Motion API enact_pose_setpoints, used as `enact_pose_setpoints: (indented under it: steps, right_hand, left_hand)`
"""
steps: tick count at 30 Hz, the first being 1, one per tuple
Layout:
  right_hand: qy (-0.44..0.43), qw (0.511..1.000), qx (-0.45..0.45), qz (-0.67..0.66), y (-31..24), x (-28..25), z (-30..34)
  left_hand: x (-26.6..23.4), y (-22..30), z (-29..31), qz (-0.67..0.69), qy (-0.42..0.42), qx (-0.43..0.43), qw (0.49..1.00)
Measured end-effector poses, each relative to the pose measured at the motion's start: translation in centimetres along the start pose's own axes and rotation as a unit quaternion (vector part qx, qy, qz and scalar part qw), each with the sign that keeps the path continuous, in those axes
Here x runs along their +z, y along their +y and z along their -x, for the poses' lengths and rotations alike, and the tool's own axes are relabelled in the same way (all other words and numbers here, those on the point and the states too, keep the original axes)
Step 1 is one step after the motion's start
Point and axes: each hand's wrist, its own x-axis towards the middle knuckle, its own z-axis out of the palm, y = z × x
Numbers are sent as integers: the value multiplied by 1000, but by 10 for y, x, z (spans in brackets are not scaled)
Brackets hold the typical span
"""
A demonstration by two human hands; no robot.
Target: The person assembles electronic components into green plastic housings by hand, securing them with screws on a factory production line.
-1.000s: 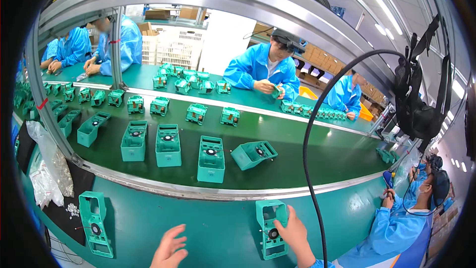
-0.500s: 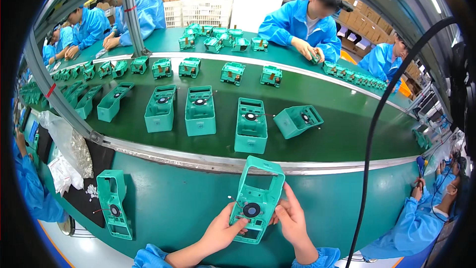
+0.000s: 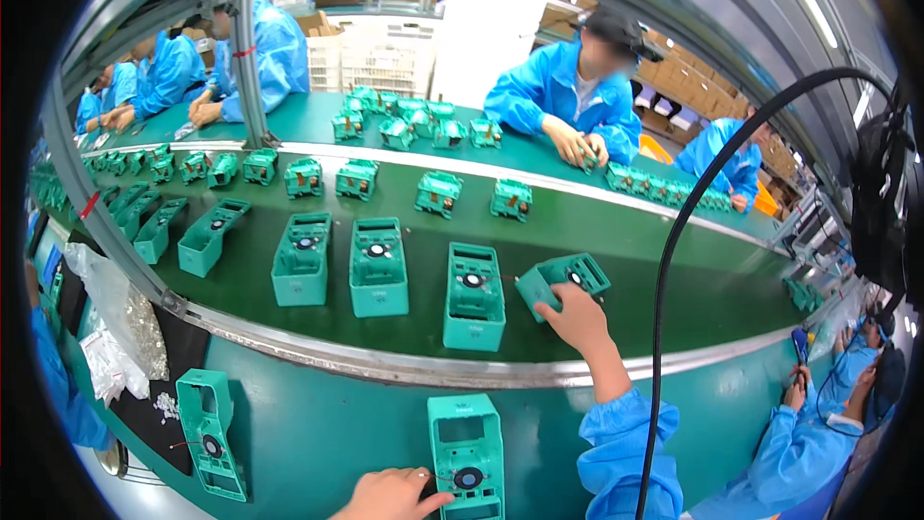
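A green plastic housing (image 3: 465,412) with a round black fan lies on the near bench in front of me. By its left side is my left hand (image 3: 390,495), thumb apart from the fingers and reaching to the housing's edge; the hand is partly cut off by the lower border. Stretched out over the belt, my right hand (image 3: 580,318) has its fingers on the near wall of a second, tilted green housing (image 3: 541,281), which also carries a fan. The fingertips are partly hidden inside it. Another fan-fitted housing (image 3: 200,387) rests on the bench at the left.
Several more housings (image 3: 378,303) and small green frames (image 3: 439,195) stand in rows on the green belt (image 3: 404,376). A metal rail edges it. A black cable (image 3: 664,289) hangs at the right. Plastic bags (image 3: 120,299) lie left. Co-workers in blue (image 3: 549,87) sit around.
My right hand has let go of the held housing and reached forward to the tilted one on the belt. The held housing has come down onto the bench. The view has tilted up.
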Motion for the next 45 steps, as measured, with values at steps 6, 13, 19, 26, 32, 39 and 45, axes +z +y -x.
enact_pose_setpoints:
  steps: [6, 13, 19, 26, 32, 39, 45]
  right_hand:
    - [-47, 995, 54, 69, -19, -51, 35]
    - [-212, 907, 322, 168, -95, -129, 188]
    - [-123, 962, 240, 50, -121, -107, 240]
    - [-195, 951, 206, -125, -118, -140, 224]
    - [-22, 943, -327, 65, -85, -143, 184]
    - [-276, 955, -88, 65, -49, -107, 188]
    - [-168, 972, 149, -74, -59, -83, 210]
  left_hand:
    - [-77, 15, -29, 22, 387, 328, 861]
    - [-74, 55, -135, -252, 384, 219, 861]
    - [-82, 1, -1, -189, 357, 322, 857]
    - [-39, -107, 171, -286, 308, 226, 879]
    - [-26, -163, 154, -509, 256, 380, 728]
    - [-47, -154, 53, -538, 293, 503, 610]
    - [-53, -124, 18, -507, 333, 476, 637]
